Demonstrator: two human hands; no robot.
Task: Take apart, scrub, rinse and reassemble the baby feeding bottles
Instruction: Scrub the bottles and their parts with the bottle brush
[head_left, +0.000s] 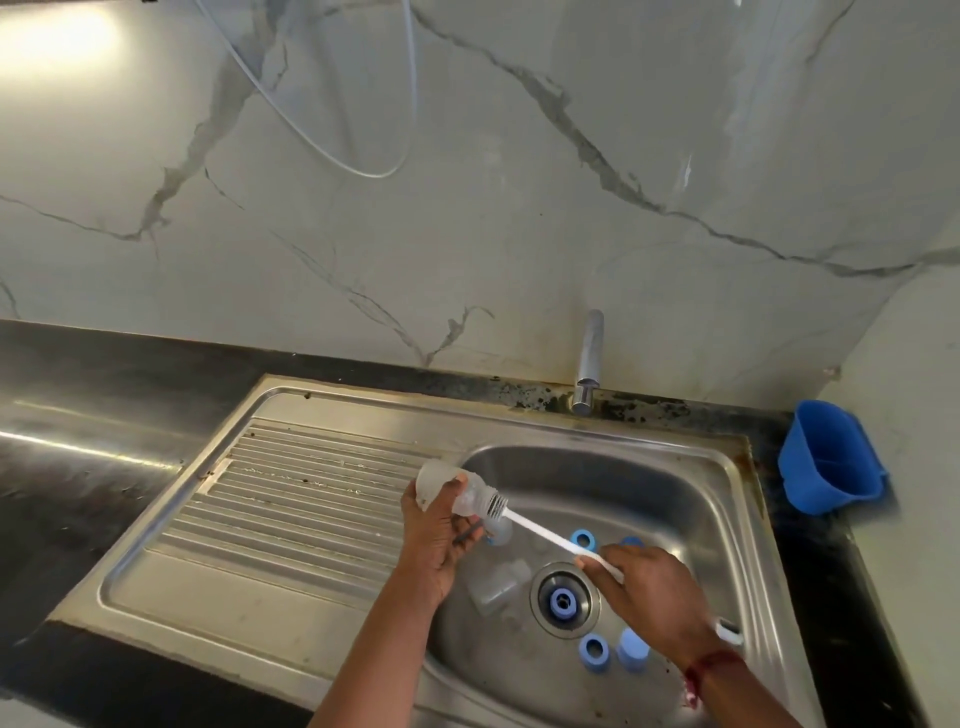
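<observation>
My left hand (441, 540) grips a clear baby bottle (470, 496) lying sideways over the sink's left rim, its threaded neck pointing right. A white brush handle (545, 535) runs into that neck; my right hand (654, 597) holds its other end. The brush head is hidden inside the bottle. In the sink basin (691, 499) lie another clear bottle (496, 584), several blue screw rings (594, 650), a blue cap (632, 649) and a blue part on the drain (563, 603).
A chrome tap (589, 361) stands behind the basin, with no water seen running. The ribbed steel drainboard (291, 493) lies to the left, set in a black counter. A blue plastic holder (831, 460) sits at the right by the marble wall.
</observation>
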